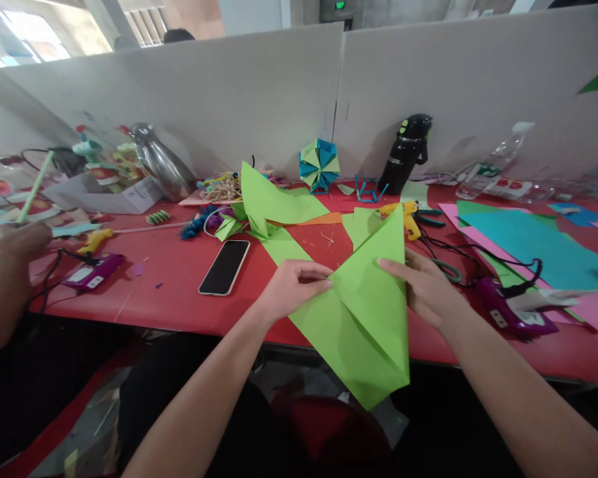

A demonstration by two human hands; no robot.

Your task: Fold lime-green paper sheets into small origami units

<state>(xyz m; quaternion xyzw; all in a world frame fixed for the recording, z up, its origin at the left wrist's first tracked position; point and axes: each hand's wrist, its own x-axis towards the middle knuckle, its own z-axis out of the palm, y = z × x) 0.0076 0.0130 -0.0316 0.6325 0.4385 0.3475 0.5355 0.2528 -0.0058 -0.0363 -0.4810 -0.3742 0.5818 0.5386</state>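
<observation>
Along a red table backed by a pale partition, a black bottle stands and coloured paper sheets spread at the right. Over the near edge, a person's left hand pinches a folded green paper between thumb and fingers, while the right hand pinches its right side, thumb on top. A smartphone lies near the left hand; beyond the partition a green sign is lit.
</observation>
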